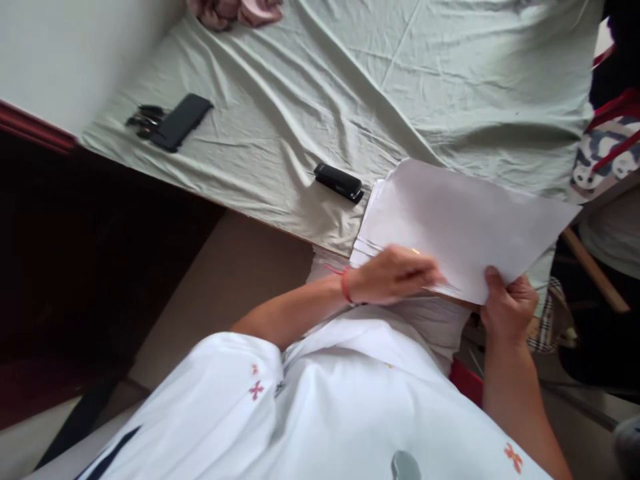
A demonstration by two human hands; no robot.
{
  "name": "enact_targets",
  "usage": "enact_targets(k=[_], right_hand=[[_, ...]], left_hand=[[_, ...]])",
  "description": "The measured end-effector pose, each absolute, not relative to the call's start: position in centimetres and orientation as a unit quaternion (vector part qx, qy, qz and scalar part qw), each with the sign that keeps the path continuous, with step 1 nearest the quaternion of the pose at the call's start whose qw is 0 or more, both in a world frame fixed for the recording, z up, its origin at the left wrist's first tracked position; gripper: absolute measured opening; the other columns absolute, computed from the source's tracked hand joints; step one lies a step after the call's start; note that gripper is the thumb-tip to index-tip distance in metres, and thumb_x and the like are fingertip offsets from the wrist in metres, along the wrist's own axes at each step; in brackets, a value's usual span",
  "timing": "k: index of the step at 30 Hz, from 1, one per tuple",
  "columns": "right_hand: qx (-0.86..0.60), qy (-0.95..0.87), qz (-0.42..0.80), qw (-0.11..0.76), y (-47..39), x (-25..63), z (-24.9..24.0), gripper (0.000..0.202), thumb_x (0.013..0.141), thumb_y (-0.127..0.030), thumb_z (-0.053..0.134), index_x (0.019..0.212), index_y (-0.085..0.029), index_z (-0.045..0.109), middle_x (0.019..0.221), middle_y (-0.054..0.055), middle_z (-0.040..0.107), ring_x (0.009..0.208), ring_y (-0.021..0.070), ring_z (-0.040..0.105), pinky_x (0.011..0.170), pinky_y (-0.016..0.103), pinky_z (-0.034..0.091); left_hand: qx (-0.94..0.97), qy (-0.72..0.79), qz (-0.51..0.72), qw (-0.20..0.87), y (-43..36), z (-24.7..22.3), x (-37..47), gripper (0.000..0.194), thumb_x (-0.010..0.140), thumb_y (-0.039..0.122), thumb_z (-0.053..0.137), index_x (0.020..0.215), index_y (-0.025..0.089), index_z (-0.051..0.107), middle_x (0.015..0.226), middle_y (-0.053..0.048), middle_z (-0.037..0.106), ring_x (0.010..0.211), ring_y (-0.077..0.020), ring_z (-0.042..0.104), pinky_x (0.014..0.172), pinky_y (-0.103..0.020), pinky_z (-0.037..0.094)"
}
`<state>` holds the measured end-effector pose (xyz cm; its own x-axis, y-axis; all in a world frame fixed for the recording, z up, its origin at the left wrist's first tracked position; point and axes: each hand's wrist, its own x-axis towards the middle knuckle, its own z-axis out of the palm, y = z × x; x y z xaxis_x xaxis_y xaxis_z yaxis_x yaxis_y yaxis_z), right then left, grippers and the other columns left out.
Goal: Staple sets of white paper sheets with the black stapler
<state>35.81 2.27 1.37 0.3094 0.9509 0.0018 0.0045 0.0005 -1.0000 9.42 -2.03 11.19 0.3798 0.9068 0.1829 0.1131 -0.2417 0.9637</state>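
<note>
So the right hand (510,300) has the obvious grip here: thumb on top, the rest of the fingers mostly hidden underneath, pinching the paper (465,213) near its near right corner. That end reaches out to the edge of the surface (280,133), so my guess is the pinch keeps it from drooping. The left hand (400,275) is over the near edge of the paper with its fingers curled in, but it's blurry, so I can't tell whether it's gripping anything or just brushing past. There's a red string (346,285) on that wrist, fwiw.

The paper sits at the near right of the surface, which looks handy for getting both hands on it. Several edges stick out unevenly on its left side, so it's more than one sheet and not squared up.

Just left of that is a stapler (339,183) lying flat, close enough to grab but not under the sheets. Well off to the left are a black slab (183,122) (phone? wallet?) and what look like keys (145,120) beside it, probably out there so they don't get in the way. Pink cloth (235,12) at the far left.
</note>
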Motion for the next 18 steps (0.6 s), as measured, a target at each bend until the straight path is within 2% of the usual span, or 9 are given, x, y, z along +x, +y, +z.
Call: enact_targets(k=[2,4,7,8,10,13,15,18], right_hand=[[-0.569,-0.411,0.422,0.574,2.4,36.0,0.9,0.041,0.064,-0.036,0.088,0.096,-0.013,0.075,0.09,0.006,0.076,0.081,0.0139,0.067,0.092,0.033,0.054],[-0.575,-0.402,0.427,0.57,2.5,36.2,0.6,0.042,0.064,-0.035,0.089,0.096,-0.013,0.074,0.092,0.006,0.076,0.079,0.0133,0.066,0.09,0.033,0.055],[-0.571,-0.388,0.435,0.578,2.5,36.4,0.6,0.043,0.062,-0.034,0.09,0.095,-0.013,0.074,0.089,0.005,0.076,0.079,0.0129,0.066,0.087,0.03,0.055],[-0.568,-0.387,0.438,0.579,2.5,36.5,0.7,0.043,0.062,-0.034,0.09,0.095,-0.013,0.074,0.088,0.005,0.075,0.08,0.0129,0.066,0.086,0.03,0.055],[-0.567,-0.385,0.44,0.58,2.5,36.4,0.9,0.042,0.062,-0.033,0.091,0.095,-0.014,0.074,0.089,0.005,0.075,0.08,0.0128,0.065,0.085,0.029,0.055],[-0.567,-0.388,0.434,0.583,2.5,36.4,1.1,0.04,0.062,-0.033,0.09,0.094,-0.014,0.075,0.09,0.005,0.076,0.08,0.0127,0.065,0.085,0.029,0.055],[-0.565,-0.39,0.43,0.587,2.5,36.3,1.3,0.039,0.063,-0.033,0.09,0.094,-0.014,0.075,0.088,0.005,0.076,0.08,0.0127,0.065,0.084,0.028,0.055],[-0.556,-0.389,0.432,0.594,2.5,36.2,1.5,0.039,0.064,-0.033,0.089,0.096,-0.016,0.076,0.09,0.004,0.076,0.084,0.0132,0.067,0.088,0.029,0.056]], left_hand=[[0.598,0.511,0.459,0.412,-1.6,9.2,5.7,0.067,0.093,0.079,0.04,0.062,0.02,0.052,0.057,-0.002,0.053,0.055,-0.0131,0.05,0.055,-0.029,0.041],[0.527,0.612,0.481,0.341,-1.3,7.2,2.9,0.069,0.09,0.081,0.043,0.057,0.021,0.04,0.051,0.001,0.041,0.052,-0.012,0.043,0.052,-0.029,0.035],[0.457,0.662,0.507,0.309,-1.0,4.8,1.0,0.071,0.095,0.078,0.033,0.052,0.022,0.032,0.047,0.002,0.031,0.048,-0.0114,0.038,0.05,-0.03,0.033],[0.451,0.661,0.512,0.311,-0.9,4.2,0.9,0.07,0.097,0.077,0.03,0.052,0.022,0.033,0.048,0.001,0.034,0.049,-0.0117,0.04,0.052,-0.03,0.036],[0.463,0.659,0.511,0.302,-0.6,3.4,1.0,0.067,0.097,0.076,0.031,0.058,0.022,0.041,0.056,-0.001,0.047,0.057,-0.0129,0.048,0.058,-0.03,0.043],[0.477,0.658,0.506,0.288,-0.1,3.0,1.4,0.056,0.094,0.075,0.044,0.086,0.021,0.058,0.085,-0.006,0.067,0.076,-0.0146,0.059,0.071,-0.029,0.05],[0.461,0.648,0.517,0.316,0.2,3.0,1.3,0.053,0.094,0.07,0.05,0.108,0.02,0.059,0.1,-0.009,0.071,0.081,-0.0142,0.062,0.073,-0.028,0.051],[0.434,0.622,0.523,0.389,0.4,3.1,1.1,0.054,0.092,0.063,0.06,0.122,0.018,0.056,0.1,-0.009,0.072,0.077,-0.0127,0.064,0.071,-0.026,0.05]])
